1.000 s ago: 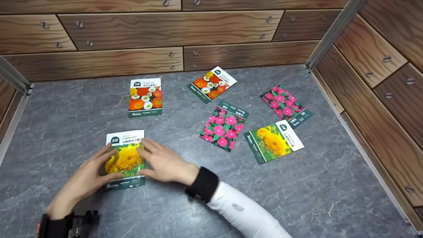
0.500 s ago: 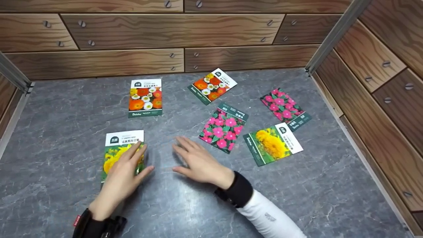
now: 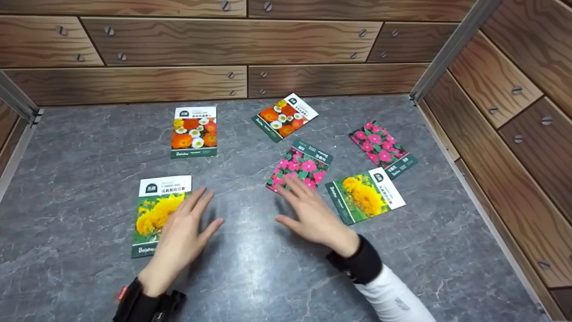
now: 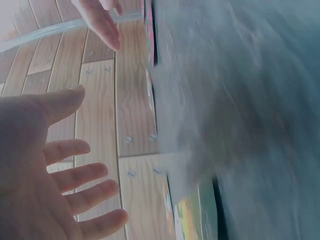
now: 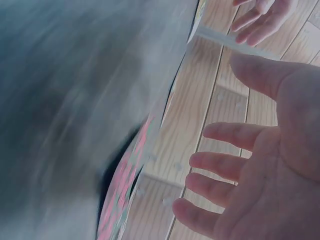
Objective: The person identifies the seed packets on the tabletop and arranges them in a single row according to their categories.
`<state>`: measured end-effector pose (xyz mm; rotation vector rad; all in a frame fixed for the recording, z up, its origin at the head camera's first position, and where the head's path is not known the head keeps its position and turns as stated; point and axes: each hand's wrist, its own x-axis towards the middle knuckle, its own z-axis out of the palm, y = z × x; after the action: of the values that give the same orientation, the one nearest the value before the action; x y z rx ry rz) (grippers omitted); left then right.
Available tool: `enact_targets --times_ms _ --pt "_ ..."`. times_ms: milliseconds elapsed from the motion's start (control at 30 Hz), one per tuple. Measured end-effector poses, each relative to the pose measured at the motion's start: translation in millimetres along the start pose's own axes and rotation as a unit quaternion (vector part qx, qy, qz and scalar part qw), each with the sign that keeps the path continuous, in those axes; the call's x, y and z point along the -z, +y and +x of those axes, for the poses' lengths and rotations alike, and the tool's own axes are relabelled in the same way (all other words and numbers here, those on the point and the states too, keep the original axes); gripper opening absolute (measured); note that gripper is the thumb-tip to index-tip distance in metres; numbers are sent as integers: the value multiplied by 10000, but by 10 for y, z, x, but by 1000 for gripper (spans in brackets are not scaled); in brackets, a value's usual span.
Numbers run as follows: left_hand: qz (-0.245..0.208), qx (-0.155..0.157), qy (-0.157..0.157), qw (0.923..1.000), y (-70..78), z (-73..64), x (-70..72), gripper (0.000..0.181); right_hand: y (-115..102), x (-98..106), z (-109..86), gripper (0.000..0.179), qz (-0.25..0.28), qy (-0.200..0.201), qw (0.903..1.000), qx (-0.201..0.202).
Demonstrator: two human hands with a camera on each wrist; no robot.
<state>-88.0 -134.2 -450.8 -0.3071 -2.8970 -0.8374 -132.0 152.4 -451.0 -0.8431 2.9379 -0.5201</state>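
Observation:
My left hand (image 3: 183,232) hovers with spread fingers over the right side of a yellow sunflower seed packet (image 3: 152,219), hiding part of it. Nothing is in its grasp; the left wrist view shows the bare palm. Farther right, my right hand (image 3: 315,217) is held in the air, fingers extended, its fingertips covering the lower edge of a pink-flower seed packet (image 3: 308,165). The right wrist view shows a gap between that hand and the pink packet (image 5: 122,195). Beside it lies a second yellow sunflower packet (image 3: 364,194).
An orange-and-white poppy packet (image 3: 194,134) lies upright at back left, and another poppy packet (image 3: 286,116) lies turned at back centre. A second pink-flower packet (image 3: 380,145) is at right, close to the sunflower one. Wood-patterned walls (image 3: 178,42) border the grey tabletop (image 3: 250,277).
Both hands were at the sides of the left sunflower packet. My right hand has moved right, towards the pink packet; my left hand has shifted right and across its packet.

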Motion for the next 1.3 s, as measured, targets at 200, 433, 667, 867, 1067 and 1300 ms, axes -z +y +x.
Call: enact_targets --times_ms 200,433,667,867,1067,1300 --pt "-53 -359 196 9991 238 148 -185 63 285 103 -263 72 52 255 9989 -390" --pt "-76 -851 -47 9963 532 324 -424 64 676 287 -513 68 -59 622 9938 -916" --pt "-237 -1151 -369 9924 846 522 -699 64 1114 474 -728 75 -38 664 9849 -1599" --pt "-349 -1245 -655 9894 1128 681 -890 61 1495 565 -891 79 30 185 9720 -2344" --pt "-250 -1324 -859 9872 1349 802 -1018 59 1691 542 -959 87 -79 -226 9601 -2785" --pt "-50 -1533 -1175 9812 1557 836 -1206 56 1661 534 -921 92 -141 -559 9544 -2928"
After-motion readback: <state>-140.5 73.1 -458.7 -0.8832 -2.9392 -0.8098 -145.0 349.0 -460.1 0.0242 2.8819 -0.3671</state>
